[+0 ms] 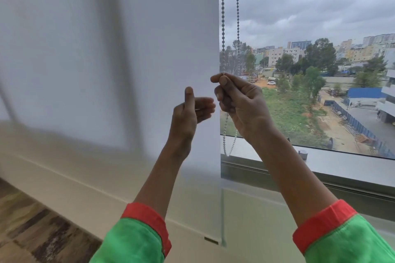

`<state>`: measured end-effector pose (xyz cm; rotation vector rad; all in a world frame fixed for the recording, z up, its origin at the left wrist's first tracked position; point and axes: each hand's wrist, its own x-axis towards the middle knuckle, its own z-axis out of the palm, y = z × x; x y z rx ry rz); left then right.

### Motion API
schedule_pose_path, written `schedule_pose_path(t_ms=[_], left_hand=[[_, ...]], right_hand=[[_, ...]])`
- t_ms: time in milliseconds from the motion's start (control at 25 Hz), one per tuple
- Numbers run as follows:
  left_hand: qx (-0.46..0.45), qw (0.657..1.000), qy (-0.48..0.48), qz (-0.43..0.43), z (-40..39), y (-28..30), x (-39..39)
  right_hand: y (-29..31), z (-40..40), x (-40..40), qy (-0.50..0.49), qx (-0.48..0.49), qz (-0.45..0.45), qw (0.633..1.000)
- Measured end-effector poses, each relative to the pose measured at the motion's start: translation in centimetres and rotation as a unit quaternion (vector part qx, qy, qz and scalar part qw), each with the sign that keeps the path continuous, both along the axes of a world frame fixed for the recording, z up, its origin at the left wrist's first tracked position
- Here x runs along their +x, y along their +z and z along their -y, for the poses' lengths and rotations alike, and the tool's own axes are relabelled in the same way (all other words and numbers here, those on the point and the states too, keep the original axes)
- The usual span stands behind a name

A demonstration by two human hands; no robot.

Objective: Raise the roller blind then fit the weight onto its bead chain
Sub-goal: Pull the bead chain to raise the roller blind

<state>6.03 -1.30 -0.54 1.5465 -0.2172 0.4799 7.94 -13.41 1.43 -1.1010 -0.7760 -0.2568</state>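
Observation:
A white roller blind (128,49) hangs lowered over the left window, its bottom bar near the lower frame edge. Its bead chain (223,17) drops in two strands just right of the blind. My right hand (241,100) is closed around the chain at mid height, thumb and forefinger pinching it at the top. The chain's loop (229,145) dangles below the fist, over the sill. My left hand (192,111) sits just left of the right one, thumb up and fingers curled loosely, holding nothing I can see. No weight is visible.
A grey window sill (342,164) runs along the right, with a small round metal knob (303,153) on it. Glass behind shows buildings and trees. A white wall and wooden floor (32,230) lie at lower left.

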Motion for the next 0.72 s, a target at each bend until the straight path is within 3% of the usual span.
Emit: schedule_pose_path(t_ms=[120, 440, 720], left_hand=[[-0.072, 0.995, -0.046, 0.055, -0.5, 4.4, 0.4], [-0.133, 0.963, -0.192, 0.131, 1.8, 10.9, -0.5], [-0.136, 0.968, -0.173, 0.121, 1.8, 6.8, 0.3]], right_hand=[[0.2, 0.0, 0.1, -0.027, -0.006, 0.004, 1.000], [-1.9, -1.2, -0.4, -0.022, -0.020, 0.002, 1.000], [-7.2, -0.7, 0.2, -0.006, -0.071, -0.051, 0.996]])
